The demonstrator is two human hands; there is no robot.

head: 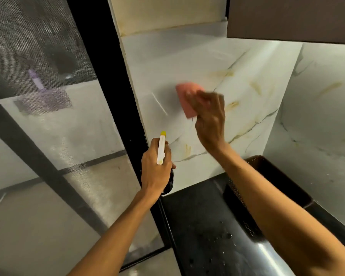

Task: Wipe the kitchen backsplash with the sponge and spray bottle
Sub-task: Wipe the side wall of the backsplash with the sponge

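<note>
The backsplash [253,100] is a white marble-look wall with grey veins and yellowish stains. My right hand [209,120] grips a pink sponge [187,98] and presses it against the wall; both are blurred by motion. Below and to the left, my left hand [156,168] is wrapped around a spray bottle [161,148] with a white head and yellow nozzle pointing up at the wall. The bottle's dark body is mostly hidden under that hand.
A black window frame [116,100] with a mesh screen [38,56] borders the wall on the left. The dark wet countertop [203,226] lies below. A brown perforated basket [275,176] stands in the corner. A dark cabinet [291,16] hangs overhead at the right.
</note>
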